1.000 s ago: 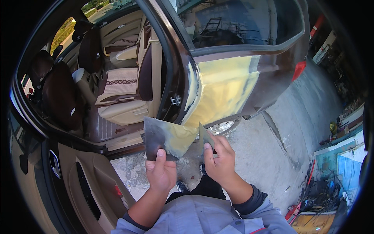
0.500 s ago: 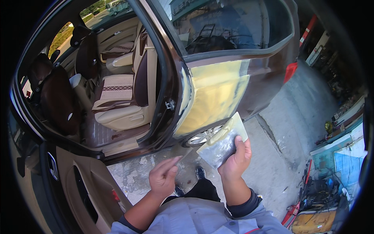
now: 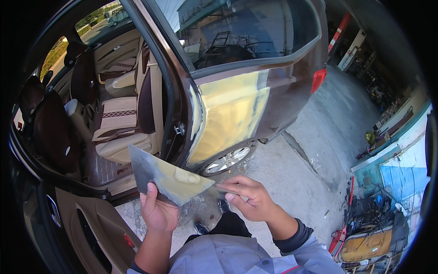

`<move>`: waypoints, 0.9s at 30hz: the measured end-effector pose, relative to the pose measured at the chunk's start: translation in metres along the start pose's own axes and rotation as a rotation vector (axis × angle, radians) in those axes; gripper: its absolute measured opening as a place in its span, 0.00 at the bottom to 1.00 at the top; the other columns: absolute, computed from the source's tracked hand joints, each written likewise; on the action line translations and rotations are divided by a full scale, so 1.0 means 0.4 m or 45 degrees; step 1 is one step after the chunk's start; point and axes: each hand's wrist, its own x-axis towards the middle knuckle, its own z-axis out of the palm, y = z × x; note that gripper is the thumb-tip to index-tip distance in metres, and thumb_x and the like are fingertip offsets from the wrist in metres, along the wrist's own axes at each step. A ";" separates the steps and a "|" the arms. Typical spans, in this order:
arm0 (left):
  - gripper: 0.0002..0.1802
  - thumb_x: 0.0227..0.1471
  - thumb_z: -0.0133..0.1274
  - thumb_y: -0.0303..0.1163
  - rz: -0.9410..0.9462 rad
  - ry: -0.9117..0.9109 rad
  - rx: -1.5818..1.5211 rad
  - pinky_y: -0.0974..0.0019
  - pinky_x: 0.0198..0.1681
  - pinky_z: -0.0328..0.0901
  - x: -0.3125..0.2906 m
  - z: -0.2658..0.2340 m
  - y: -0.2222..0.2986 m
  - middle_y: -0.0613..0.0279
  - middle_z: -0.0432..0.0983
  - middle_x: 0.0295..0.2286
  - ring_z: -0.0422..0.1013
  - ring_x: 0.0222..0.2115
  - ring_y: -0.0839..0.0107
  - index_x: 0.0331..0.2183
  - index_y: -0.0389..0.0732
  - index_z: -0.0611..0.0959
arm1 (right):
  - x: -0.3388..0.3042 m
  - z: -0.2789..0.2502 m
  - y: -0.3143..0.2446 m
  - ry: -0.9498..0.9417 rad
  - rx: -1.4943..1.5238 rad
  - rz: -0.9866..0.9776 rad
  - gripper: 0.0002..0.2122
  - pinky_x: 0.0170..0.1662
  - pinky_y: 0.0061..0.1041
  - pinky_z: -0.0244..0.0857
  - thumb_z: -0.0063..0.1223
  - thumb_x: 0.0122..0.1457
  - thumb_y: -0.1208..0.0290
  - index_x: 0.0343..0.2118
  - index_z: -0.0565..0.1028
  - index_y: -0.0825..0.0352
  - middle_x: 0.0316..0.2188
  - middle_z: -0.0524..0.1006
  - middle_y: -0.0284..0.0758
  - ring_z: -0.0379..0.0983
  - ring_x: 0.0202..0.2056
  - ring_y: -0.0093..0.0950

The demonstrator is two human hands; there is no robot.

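Observation:
My left hand grips a flat, greyish rectangular putty plate by its lower edge, thumb on its face. Cream body filler is smeared across the plate, thickest near its right corner. Close to that corner, my right hand pinches a thin putty spreader, seen almost edge-on. Whether the spreader touches the plate is hard to tell. Beyond both hands stands a brown car's rear side panel, its broad patch coated in yellowish filler.
At the left, the car's rear door hangs open, showing beige seats. A rear wheel sits below the coated panel. Tangled parts and a red jack-like tool lie on the concrete floor at right.
The left hand's plate, edge-on before, now shows its face; the right hand's piece has turned from face-on to edge-on. Both hands have come closer together, and the view has shifted right.

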 end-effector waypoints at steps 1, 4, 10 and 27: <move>0.21 0.74 0.48 0.33 0.041 -0.042 0.009 0.48 0.67 0.66 0.001 0.001 -0.002 0.61 0.77 0.59 0.73 0.60 0.62 0.64 0.44 0.72 | 0.001 -0.003 0.001 0.028 -0.107 0.044 0.15 0.44 0.26 0.74 0.58 0.70 0.76 0.57 0.82 0.71 0.45 0.82 0.42 0.80 0.42 0.28; 0.23 0.74 0.49 0.32 0.210 -0.125 0.080 0.48 0.68 0.65 -0.002 0.009 -0.027 0.61 0.75 0.61 0.71 0.63 0.62 0.66 0.43 0.72 | 0.007 0.008 0.000 0.336 -0.190 0.151 0.15 0.40 0.23 0.71 0.57 0.69 0.79 0.56 0.82 0.73 0.42 0.81 0.40 0.78 0.36 0.24; 0.18 0.70 0.53 0.25 0.434 -0.250 0.340 0.55 0.67 0.64 0.000 0.038 -0.098 0.58 0.77 0.58 0.72 0.59 0.65 0.59 0.37 0.79 | 0.038 0.014 -0.015 0.480 -0.227 0.120 0.16 0.35 0.25 0.74 0.60 0.67 0.77 0.56 0.81 0.72 0.38 0.84 0.40 0.80 0.32 0.27; 0.19 0.69 0.55 0.25 0.345 -0.098 0.707 0.56 0.61 0.71 0.078 0.137 -0.329 0.53 0.81 0.54 0.78 0.54 0.62 0.59 0.35 0.80 | 0.194 -0.404 0.316 1.123 1.119 0.382 0.14 0.54 0.31 0.76 0.47 0.71 0.78 0.56 0.75 0.73 0.50 0.83 0.39 0.81 0.48 0.28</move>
